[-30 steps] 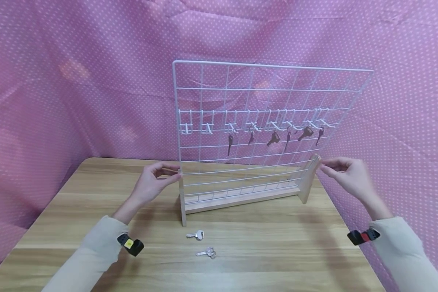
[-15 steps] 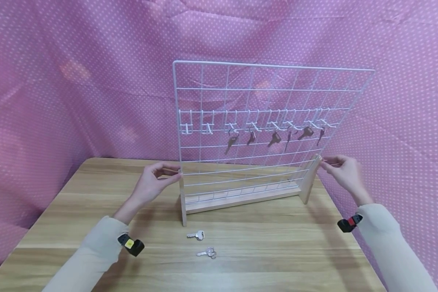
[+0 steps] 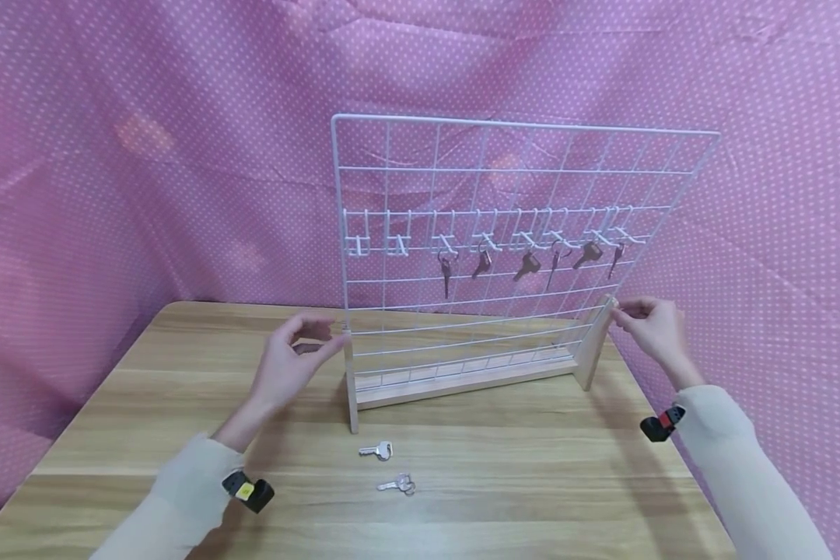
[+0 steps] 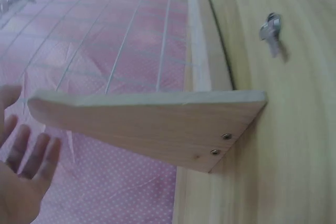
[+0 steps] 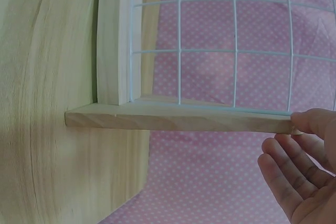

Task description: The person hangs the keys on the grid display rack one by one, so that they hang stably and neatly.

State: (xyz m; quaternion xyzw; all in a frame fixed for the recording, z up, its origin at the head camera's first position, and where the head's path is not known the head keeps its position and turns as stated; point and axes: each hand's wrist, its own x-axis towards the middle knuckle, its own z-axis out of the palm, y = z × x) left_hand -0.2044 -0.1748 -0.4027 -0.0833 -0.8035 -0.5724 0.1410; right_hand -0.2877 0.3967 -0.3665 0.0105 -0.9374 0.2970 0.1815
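A white wire grid key rack (image 3: 490, 171) stands on wooden side pieces and a base, with several hooks and several hanging keys (image 3: 528, 266). My right hand (image 3: 654, 330) pinches the upper end of the right wooden side (image 5: 184, 119) between thumb and index finger; its other fingers are loosely bent. Beside the left wooden side (image 4: 152, 119), my left hand (image 3: 290, 358) has its fingers spread, with a gap between them and the board in the left wrist view. Two loose pieces, a silver key (image 3: 378, 450) and a key on a ring (image 3: 397, 484), lie before the rack.
The wooden table (image 3: 182, 373) has its back edge against a pink dotted cloth (image 3: 147, 155), which also hangs at both sides. The two leftmost hooks (image 3: 397, 245) on the rack carry no key. A dark band device (image 3: 248, 491) sits on the left wrist.
My left hand has loosened from the left side piece and drawn slightly back. My right forearm has swung inward while the fingers stay at the right side piece. The hanging keys sway.
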